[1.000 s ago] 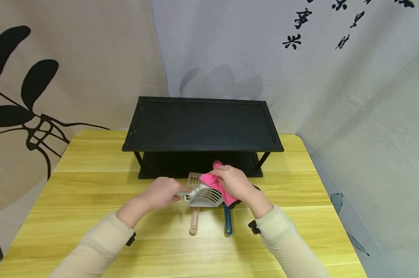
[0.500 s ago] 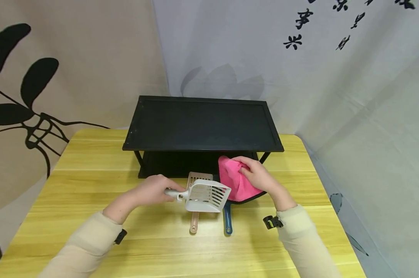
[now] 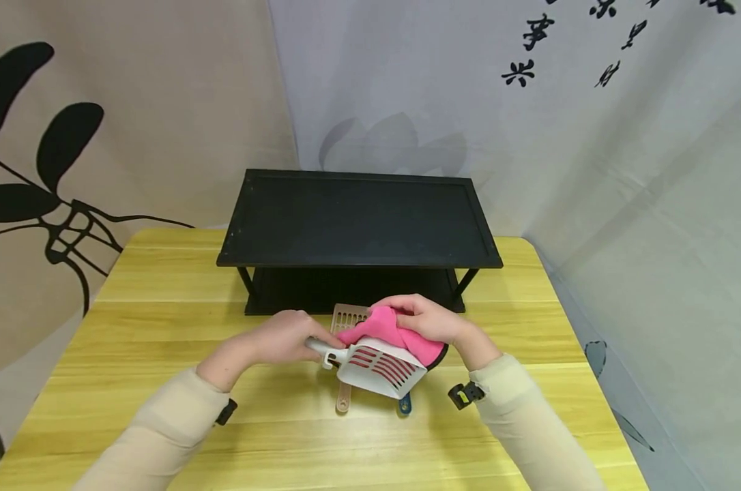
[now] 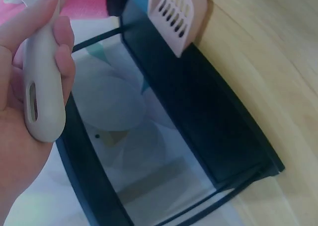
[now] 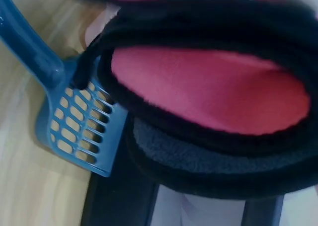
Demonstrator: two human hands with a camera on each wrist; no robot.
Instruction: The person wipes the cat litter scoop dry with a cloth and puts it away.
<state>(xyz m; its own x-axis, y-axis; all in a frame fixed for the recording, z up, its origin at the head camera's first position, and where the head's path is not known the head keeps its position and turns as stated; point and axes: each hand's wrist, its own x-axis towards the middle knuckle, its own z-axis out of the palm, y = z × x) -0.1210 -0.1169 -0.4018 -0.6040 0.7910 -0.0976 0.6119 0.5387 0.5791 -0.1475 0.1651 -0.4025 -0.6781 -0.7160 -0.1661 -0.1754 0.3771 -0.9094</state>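
My left hand grips a white slotted litter scoop by its handle, and in the left wrist view the fingers curl round the grey-white handle. The scoop is tilted, its slotted end pointing right. My right hand holds a bunched pink cloth against the scoop's far side; pink shows through the slots. Black edging and a grey reverse of the cloth show in the right wrist view. Beneath lie a beige slotted scoop and a blue slotted scoop, both partly hidden from above.
A black two-tier rack stands at the back of the wooden table. The heads of the beige and blue scoops reach its lower shelf. Printed curtains hang behind the table.
My right hand first drew the cloth off the white scoop to the right, spreading it, then brought it back left against the scoop. The scoop's head has tilted and swung toward the front right.
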